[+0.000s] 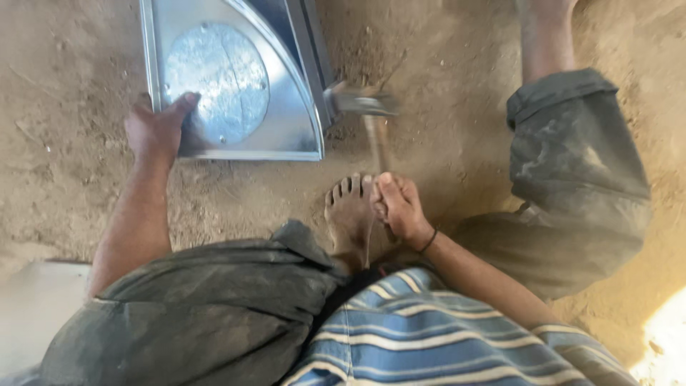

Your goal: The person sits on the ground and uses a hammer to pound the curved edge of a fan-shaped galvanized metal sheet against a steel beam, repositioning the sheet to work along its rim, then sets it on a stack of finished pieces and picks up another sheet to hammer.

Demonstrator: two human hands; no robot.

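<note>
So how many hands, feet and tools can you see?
Hands: 2, the left hand on the metal sheet piece and the right hand gripping the hammer
Bare feet: 2
Hammers: 1
Metal pieces: 1
Total: 6

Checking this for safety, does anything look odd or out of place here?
Yes. The right hand swings a hammer, blurred by motion, against the metal sheet piece close above a bare foot. The left hand steadies the sheet's edge.
</note>
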